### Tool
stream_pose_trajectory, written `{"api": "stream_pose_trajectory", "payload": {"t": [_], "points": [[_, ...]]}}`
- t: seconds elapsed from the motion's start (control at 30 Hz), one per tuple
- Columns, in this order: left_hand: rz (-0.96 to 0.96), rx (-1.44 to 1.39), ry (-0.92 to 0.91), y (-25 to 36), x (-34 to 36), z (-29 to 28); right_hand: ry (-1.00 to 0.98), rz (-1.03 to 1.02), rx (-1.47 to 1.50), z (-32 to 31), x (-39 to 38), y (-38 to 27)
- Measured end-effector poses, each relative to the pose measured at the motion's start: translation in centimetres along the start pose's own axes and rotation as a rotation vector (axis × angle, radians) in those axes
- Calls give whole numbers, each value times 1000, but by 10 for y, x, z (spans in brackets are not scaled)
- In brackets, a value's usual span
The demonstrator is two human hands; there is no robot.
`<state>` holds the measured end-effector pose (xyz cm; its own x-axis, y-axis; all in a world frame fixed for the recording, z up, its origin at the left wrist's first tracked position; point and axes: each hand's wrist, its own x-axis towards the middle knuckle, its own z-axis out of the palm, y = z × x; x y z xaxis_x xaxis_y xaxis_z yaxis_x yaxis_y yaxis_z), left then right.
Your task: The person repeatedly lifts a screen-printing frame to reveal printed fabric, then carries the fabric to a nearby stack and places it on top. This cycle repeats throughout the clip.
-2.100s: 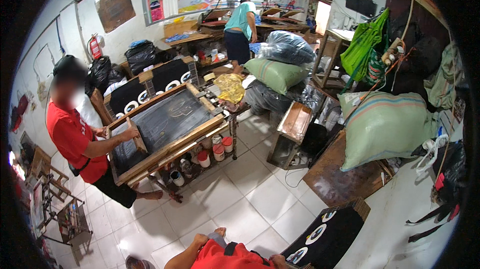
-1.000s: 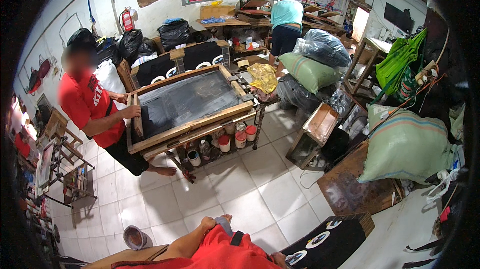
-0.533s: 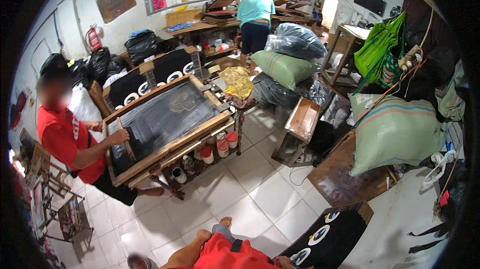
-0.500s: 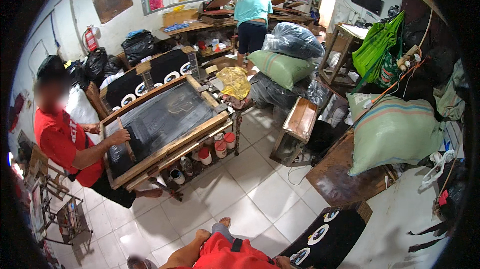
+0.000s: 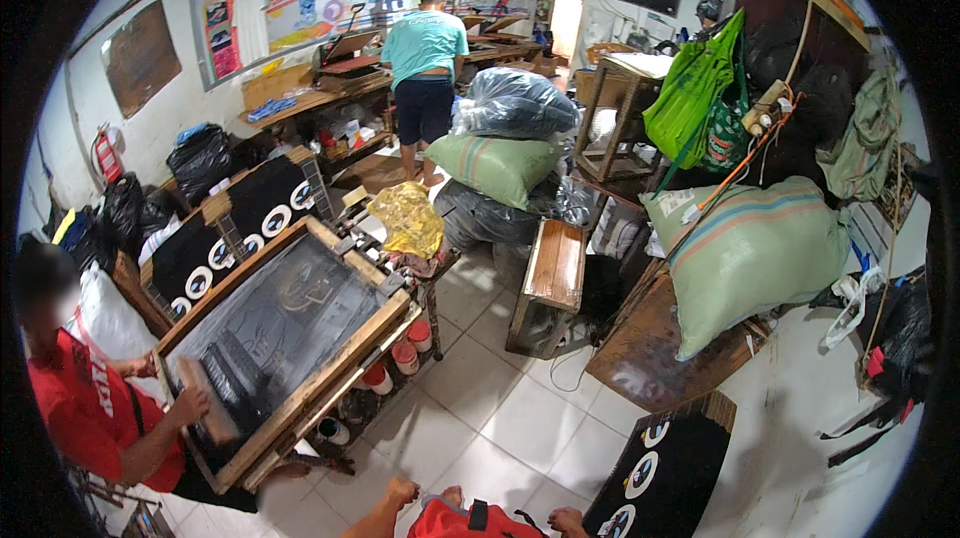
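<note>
1. Poking up from the bottom edge of the head view, the person's left hand (image 5: 402,491) shows as a loosely curled fist over the tiled floor (image 5: 500,418); the fingers look clenched on nothing that can be seen.
2. Only the knuckles of the right hand (image 5: 566,520) show, just beside the near edge of a black printed board (image 5: 665,468); whether its fingers grasp anything cannot be told.
3. Between the two hands sits a red garment with a black strap (image 5: 470,521), close to the person's body.
4. That black board lies flat at lower right, bearing white round prints, on the floor side of a white table surface (image 5: 800,418).
5. A co-worker in a red shirt (image 5: 85,418) sits at the left, both hands on a wooden squeegee (image 5: 205,408) resting on the dark mesh of a large wooden-framed printing screen (image 5: 290,338).
6. The screen tilts on a bench, with small red-and-white pots (image 5: 405,353) on the shelf below its right edge.
7. More black boards with white rings (image 5: 245,233) stand behind the screen.
8. A yellow crumpled cloth (image 5: 405,218) lies at the screen's far corner.
9. Stuffed green sacks (image 5: 750,248) and a dark bagged bundle (image 5: 515,103) are piled at the right and centre.
10. Another person in a teal shirt (image 5: 425,48) stands at the far workbench, back turned.
</note>
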<state>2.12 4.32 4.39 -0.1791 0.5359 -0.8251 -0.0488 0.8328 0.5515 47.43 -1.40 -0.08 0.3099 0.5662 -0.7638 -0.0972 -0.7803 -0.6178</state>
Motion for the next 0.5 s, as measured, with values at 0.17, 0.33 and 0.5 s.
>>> {"api": "stream_pose_trajectory", "payload": {"t": [0.17, 0.33, 0.5], "points": [[-36, 94, 21, 5, 4, -6, 56, 12, -116, 5, -5, -2], [-30, 151, -34, -25, 22, -5, 93, 122, -201, -14, -50, -5], [-17, 82, 1, -50, 12, -4, -114, -205, -893, -45, -67, -7]]}}
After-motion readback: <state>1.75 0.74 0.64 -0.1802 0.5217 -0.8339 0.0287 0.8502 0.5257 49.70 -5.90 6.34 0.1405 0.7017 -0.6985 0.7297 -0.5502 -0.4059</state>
